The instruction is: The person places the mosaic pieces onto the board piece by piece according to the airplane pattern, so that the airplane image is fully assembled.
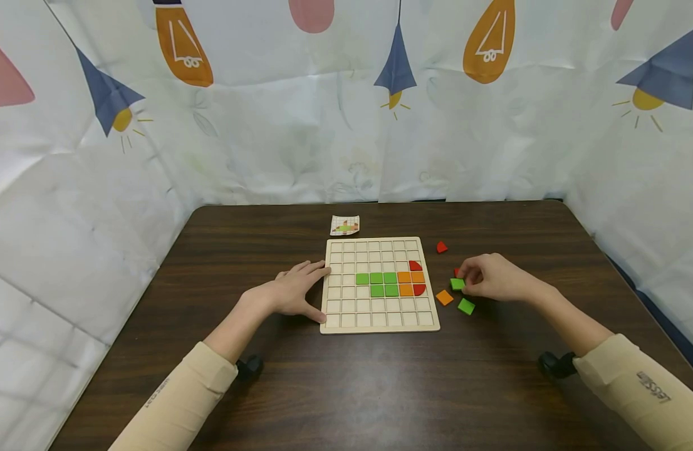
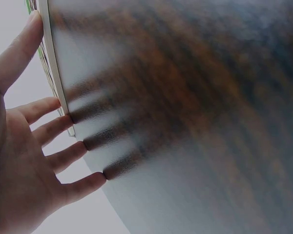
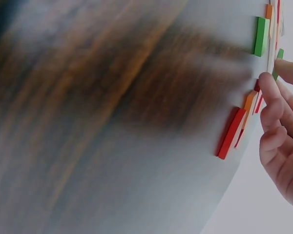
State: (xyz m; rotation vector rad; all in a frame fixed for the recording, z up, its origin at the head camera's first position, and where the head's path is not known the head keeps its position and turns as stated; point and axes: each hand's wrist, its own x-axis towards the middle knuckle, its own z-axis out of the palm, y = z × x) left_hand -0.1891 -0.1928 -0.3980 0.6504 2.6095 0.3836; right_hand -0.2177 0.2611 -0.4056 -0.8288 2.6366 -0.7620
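A light wooden grid board [image 1: 380, 331] lies on the table with green, orange and red tiles set in its middle and right cells. My left hand [image 1: 292, 291] spreads its straight fingers along the board's left edge; in the left wrist view the thumb and some fingertips [image 2: 63, 121] touch that edge. Right of the board, my right hand [image 1: 493, 279] pinches a green square tile [image 1: 456, 285] between thumb and forefinger. A red piece [image 1: 456, 272] beside those fingers is partly hidden. Close by lie an orange square tile [image 1: 444, 297] and another green square tile [image 1: 466, 306].
Beyond the right hand, a red rounded piece [image 1: 442, 247] lies near the board's upper right corner. A small picture card [image 1: 344, 225] with a coloured grid pattern rests behind the board. Patterned cloth [image 1: 324, 144] hangs around the dark wooden table [image 1: 380, 388].
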